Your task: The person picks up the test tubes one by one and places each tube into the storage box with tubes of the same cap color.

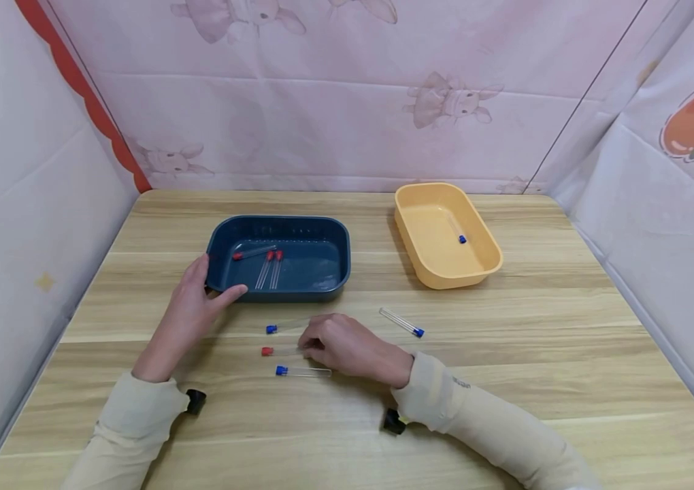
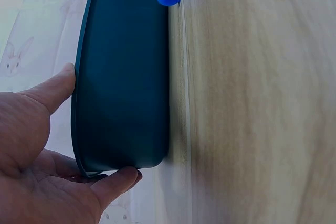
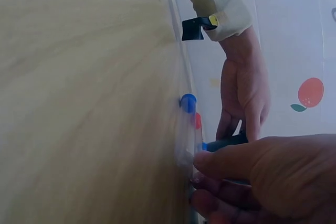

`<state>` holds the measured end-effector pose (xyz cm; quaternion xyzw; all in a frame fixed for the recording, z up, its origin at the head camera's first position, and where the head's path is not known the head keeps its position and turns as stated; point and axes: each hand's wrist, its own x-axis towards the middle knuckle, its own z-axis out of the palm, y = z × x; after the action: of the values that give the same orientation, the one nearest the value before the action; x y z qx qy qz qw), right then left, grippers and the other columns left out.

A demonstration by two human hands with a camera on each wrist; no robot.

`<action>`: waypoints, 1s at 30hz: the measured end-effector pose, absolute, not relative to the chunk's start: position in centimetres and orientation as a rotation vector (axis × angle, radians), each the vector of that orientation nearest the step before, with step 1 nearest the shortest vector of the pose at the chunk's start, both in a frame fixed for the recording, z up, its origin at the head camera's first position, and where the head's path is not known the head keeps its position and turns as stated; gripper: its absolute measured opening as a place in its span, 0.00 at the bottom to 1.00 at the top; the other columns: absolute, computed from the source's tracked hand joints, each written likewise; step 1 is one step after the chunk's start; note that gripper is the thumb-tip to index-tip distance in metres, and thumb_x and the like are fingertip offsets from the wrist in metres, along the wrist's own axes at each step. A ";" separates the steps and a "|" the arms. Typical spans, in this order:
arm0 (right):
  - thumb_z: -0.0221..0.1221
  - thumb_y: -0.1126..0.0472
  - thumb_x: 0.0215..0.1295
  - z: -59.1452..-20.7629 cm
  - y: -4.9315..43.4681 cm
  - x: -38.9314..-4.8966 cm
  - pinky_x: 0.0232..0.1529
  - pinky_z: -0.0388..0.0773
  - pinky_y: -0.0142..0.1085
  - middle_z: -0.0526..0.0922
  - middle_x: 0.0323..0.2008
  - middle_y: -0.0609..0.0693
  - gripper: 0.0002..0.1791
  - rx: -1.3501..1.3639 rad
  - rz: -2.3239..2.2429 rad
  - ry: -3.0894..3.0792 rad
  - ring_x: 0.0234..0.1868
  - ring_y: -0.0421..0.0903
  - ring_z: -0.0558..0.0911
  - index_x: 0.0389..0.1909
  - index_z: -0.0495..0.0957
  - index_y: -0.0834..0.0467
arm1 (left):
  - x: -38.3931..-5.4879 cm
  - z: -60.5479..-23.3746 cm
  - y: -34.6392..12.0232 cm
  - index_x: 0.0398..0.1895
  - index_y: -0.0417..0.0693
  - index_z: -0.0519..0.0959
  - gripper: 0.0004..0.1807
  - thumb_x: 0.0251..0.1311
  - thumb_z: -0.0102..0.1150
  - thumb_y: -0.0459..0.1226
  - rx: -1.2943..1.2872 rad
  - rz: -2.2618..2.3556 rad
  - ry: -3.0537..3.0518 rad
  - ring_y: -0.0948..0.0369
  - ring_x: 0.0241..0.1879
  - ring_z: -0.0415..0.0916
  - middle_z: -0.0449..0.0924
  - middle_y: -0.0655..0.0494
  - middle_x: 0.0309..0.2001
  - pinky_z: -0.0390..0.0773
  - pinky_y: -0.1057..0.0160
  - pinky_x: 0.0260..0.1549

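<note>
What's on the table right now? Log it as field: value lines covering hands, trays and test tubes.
left hand: grips near left corner of dark blue tray
right hand: at clear end of a red-capped test tube; pinch unclear
dark blue tray: three red-capped tubes, two side by side
yellow tray: one blue-capped tube
row before dark blue tray: that red-capped test tube between two blue-capped tubes
right of the row: single blue-capped tube on wood-grain tabletop

The blue tray (image 1: 298,297) looks smooth, glossy plastic, the tubes (image 1: 303,371) clear and shiny, the tabletop (image 1: 298,435) wood-grained.
</note>
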<state>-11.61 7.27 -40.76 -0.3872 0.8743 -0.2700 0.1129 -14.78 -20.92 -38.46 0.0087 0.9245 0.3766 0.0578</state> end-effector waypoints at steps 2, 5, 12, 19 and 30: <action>0.66 0.63 0.71 -40.8 7.6 -11.6 0.48 0.80 0.23 0.87 0.41 0.42 0.08 -1.112 -0.795 2.563 0.39 0.31 0.80 0.48 0.89 0.54 | -14.8 -38.5 -20.9 0.82 0.34 0.36 0.57 0.72 0.60 0.55 0.027 1.143 2.800 0.32 0.77 0.44 0.38 0.30 0.81 0.59 0.31 0.67; 0.66 0.64 0.70 -40.7 8.1 -11.5 0.48 0.80 0.24 0.87 0.41 0.42 0.08 -1.068 -0.803 2.563 0.39 0.32 0.80 0.47 0.89 0.54 | -14.8 -38.4 -21.0 0.82 0.34 0.36 0.57 0.72 0.60 0.55 0.031 1.148 2.802 0.31 0.77 0.45 0.38 0.29 0.81 0.59 0.31 0.67; 0.66 0.65 0.70 -40.4 9.6 -11.1 0.48 0.81 0.26 0.87 0.41 0.43 0.08 -0.973 -0.819 2.554 0.39 0.34 0.80 0.47 0.89 0.55 | -14.8 -38.5 -21.0 0.82 0.33 0.37 0.56 0.72 0.60 0.55 0.042 1.148 2.817 0.31 0.77 0.45 0.39 0.29 0.80 0.59 0.30 0.67; 0.67 0.64 0.69 -40.3 11.0 -10.7 0.45 0.81 0.27 0.87 0.39 0.43 0.06 -0.907 -0.830 2.569 0.38 0.34 0.81 0.44 0.89 0.55 | -14.8 -38.5 -21.0 0.82 0.33 0.37 0.56 0.71 0.61 0.55 0.034 1.143 2.817 0.31 0.77 0.44 0.39 0.29 0.80 0.59 0.30 0.67; 0.68 0.67 0.66 -39.9 12.5 -10.2 0.37 0.80 0.29 0.86 0.35 0.45 0.04 -0.826 -0.828 2.632 0.33 0.38 0.79 0.40 0.89 0.58 | -14.8 -38.6 -21.0 0.82 0.34 0.36 0.56 0.72 0.60 0.55 0.036 1.148 2.804 0.32 0.77 0.44 0.38 0.29 0.81 0.60 0.30 0.67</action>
<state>-10.25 12.48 -39.91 -0.2842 0.9060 -0.2850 0.1305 -14.79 -21.04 -38.56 0.0120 0.9239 0.3785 0.0558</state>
